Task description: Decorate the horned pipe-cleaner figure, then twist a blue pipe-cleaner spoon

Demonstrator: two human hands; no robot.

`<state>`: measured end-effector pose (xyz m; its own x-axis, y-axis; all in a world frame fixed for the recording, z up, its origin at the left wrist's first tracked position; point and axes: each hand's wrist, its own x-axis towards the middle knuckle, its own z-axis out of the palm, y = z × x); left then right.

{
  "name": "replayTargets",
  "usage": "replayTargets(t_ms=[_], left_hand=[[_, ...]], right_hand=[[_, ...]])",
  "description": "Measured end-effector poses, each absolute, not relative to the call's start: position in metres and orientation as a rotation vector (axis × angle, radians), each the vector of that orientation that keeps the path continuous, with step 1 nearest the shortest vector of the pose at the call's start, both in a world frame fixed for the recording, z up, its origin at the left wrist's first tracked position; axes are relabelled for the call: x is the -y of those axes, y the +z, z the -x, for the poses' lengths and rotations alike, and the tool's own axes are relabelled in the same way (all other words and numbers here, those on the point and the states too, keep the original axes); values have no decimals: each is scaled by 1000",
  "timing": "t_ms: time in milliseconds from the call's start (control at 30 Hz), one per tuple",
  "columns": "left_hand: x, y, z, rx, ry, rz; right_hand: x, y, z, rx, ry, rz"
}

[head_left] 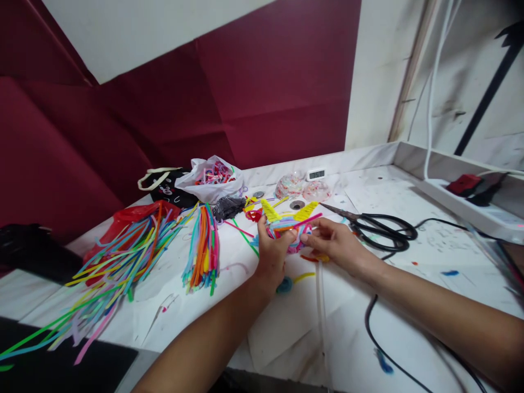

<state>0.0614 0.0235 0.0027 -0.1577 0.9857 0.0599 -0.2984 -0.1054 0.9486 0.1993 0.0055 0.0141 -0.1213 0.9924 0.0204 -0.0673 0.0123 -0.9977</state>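
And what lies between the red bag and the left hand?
Head view: a multicoloured bundle, then a pink stem and a green stem, nearer the left hand.

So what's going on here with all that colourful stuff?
A person's left hand holds a small, multicoloured, fuzzy pipe-cleaner piece with two yellow points, and the right hand touches its side. Black-handled metal scissors lie to the right on the white table. To the left are a bundle of colourful pipe cleaners and a looser heap.

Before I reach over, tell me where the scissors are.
In the head view, the scissors lie right of centre on the white table, just beyond the right hand and left of the white power strip.
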Motion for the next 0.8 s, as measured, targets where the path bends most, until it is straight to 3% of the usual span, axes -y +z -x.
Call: replayTargets(t_ms=[800], left_hand=[[-22, -6, -53, -1080, 1453, -951]], right_hand=[[-1, 13, -194, 1164, 1397, 1132]])
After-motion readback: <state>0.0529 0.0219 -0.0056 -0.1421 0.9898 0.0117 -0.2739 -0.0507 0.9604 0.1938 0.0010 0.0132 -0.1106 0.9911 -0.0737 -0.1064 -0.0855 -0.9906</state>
